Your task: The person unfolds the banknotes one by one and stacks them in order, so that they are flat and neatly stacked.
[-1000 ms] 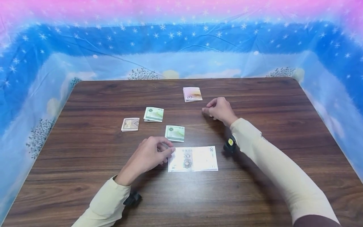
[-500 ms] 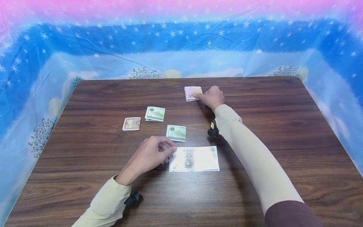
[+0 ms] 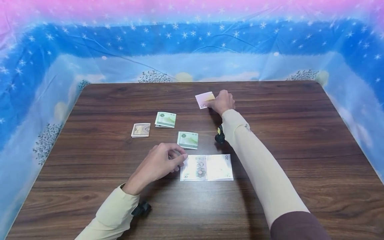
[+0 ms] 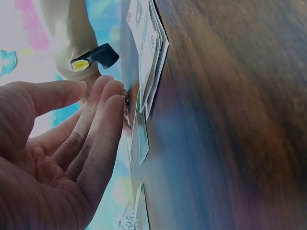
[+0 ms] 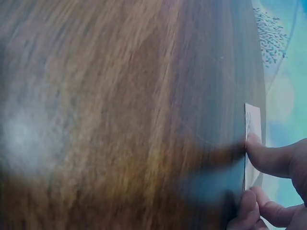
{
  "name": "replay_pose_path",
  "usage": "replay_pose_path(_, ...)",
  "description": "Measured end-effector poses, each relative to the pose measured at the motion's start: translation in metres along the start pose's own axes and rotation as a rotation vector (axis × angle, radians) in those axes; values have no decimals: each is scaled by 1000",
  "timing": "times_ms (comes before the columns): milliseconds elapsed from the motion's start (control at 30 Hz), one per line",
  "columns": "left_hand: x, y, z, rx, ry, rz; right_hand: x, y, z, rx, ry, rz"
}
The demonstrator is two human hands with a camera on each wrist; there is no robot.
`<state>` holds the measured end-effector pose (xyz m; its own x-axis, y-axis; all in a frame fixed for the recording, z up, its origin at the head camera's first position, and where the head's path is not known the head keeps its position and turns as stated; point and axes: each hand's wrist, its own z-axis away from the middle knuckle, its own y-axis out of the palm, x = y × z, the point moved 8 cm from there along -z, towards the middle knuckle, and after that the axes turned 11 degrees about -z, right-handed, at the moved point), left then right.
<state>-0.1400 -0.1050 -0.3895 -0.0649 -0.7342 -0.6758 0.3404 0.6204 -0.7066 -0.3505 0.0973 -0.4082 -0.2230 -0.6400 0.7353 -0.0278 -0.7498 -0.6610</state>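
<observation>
My right hand (image 3: 223, 102) reaches to the far part of the table and pinches a folded pink-and-yellow 20 banknote (image 3: 202, 98) by its right side. In the right wrist view the thumb lies on that banknote (image 5: 253, 120), with fingers at its lower end. My left hand (image 3: 163, 163) hovers by the left end of a stack of flat 20 banknotes (image 3: 220, 168), fingers loosely bent. In the left wrist view, its thumb and fingers are apart with nothing between them, and the stack (image 4: 152, 57) lies beyond.
Two folded green banknotes, a nearer one (image 3: 188, 140) and a farther one (image 3: 166, 119), lie left of centre. Left of them is a folded brownish banknote (image 3: 141, 130). A patterned blue-and-pink cloth (image 3: 192, 40) hangs around the wooden table (image 3: 300, 150).
My right hand has moved left and away to the far folded banknote and taken hold of it; the banknote has turned slightly. My left hand has stayed by the stack.
</observation>
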Motion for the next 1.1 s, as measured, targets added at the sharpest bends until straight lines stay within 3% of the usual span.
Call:
replay_pose_path(567,-1,1,2,10,-22,12,-4,-6,0,-24,30,-70)
replay_pose_path(800,0,1,0,6,-16,20,-3,-12,4,-7,-14,-73)
replay_pose_path(1100,-1,2,-2,8,10,51,-9,-27,16,76,0,-392)
